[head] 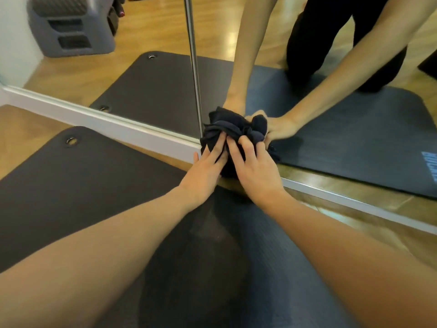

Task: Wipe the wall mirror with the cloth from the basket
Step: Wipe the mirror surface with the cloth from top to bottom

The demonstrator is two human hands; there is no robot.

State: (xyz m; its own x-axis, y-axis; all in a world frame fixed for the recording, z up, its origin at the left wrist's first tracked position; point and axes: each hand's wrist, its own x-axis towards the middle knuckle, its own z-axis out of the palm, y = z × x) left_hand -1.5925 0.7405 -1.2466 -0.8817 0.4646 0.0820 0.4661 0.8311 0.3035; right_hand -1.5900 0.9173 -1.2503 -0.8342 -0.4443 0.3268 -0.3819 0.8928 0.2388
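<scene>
A dark navy cloth is bunched against the bottom edge of the wall mirror, right at the vertical seam between two mirror panels. My left hand presses on the cloth's left side with fingers spread over it. On the cloth's right side, my right hand grips the bunched fabric with curled fingers. The mirror shows both arms and the cloth reflected. No basket is in view.
A white baseboard runs under the mirror. A dark exercise mat lies on the wooden floor at left; a blue-grey mat lies under my arms. A grey plastic unit appears in the reflection at top left.
</scene>
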